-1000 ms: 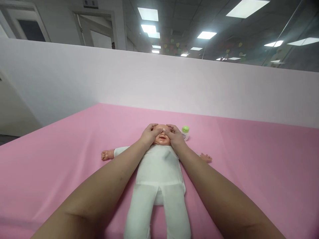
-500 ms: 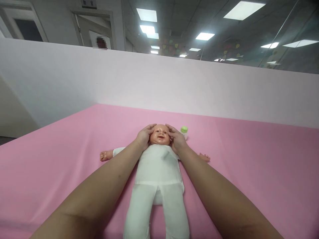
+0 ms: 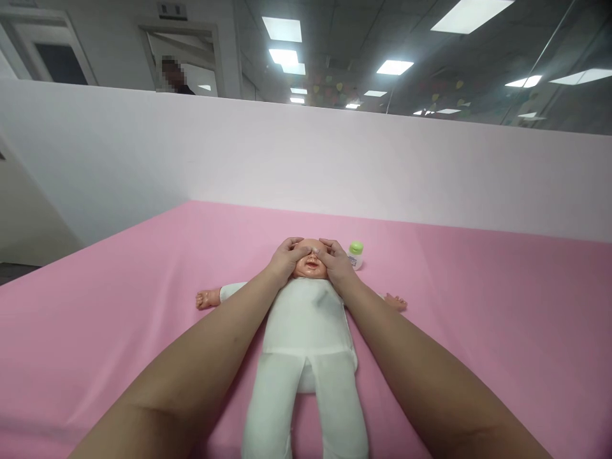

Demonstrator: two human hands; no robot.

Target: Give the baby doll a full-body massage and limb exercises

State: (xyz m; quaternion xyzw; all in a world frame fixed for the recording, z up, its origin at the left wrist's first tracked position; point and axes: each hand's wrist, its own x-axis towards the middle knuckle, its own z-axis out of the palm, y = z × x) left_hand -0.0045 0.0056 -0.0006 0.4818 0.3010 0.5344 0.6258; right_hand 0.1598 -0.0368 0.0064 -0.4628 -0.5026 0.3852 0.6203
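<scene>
A baby doll (image 3: 306, 325) in a white suit lies on its back on the pink sheet (image 3: 119, 306), head away from me, arms spread. My left hand (image 3: 287, 258) and my right hand (image 3: 336, 262) both lie on the doll's face, fingers stretched flat, thumbs meeting over the eyes and nose. Only the doll's mouth and forehead show between them. Neither hand holds anything.
A small white bottle with a green cap (image 3: 355, 254) stands just right of the doll's head. A white partition (image 3: 306, 159) runs along the far edge of the sheet. Beyond it a person (image 3: 173, 75) stands at a doorway.
My hands slid from the sides of the doll's head inward over its face, covering the eyes again. The person behind the partition moved left.
</scene>
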